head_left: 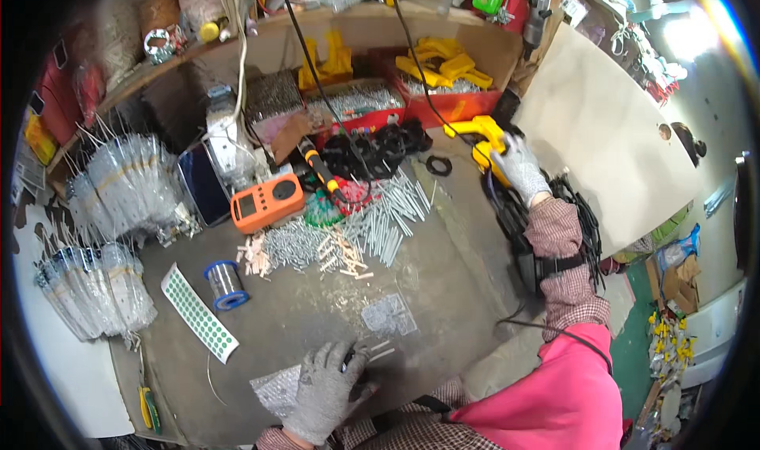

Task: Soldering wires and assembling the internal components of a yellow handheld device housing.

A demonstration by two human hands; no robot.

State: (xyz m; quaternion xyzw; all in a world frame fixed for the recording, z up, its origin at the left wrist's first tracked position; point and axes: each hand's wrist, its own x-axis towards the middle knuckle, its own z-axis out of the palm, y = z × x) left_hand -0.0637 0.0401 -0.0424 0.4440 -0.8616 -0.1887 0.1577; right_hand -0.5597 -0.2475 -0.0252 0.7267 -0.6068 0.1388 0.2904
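My right hand (521,169), in a grey knitted glove, is stretched to the far right with its fingers closed on a yellow plastic housing (480,137). Black cables (574,205) lie beside and under that forearm. Near the front edge, my left hand (324,391), gloved alike, curls over something dark that its fingers mostly hide. Thin metal rods (381,349) stick out past its fingertips. A clear plastic bag (277,391) lies partly under that hand, and another clear bag (389,315) rests just beyond it.
Metal pins (297,244) and rods (393,212) are heaped mid-bench, near an orange meter (267,203) and a soldering iron (319,165). Solder wire (226,285) and a green-dot sticker sheet (198,311) lie left. Red bins (453,108) line the back; bagged bundles (95,292) stand far left.
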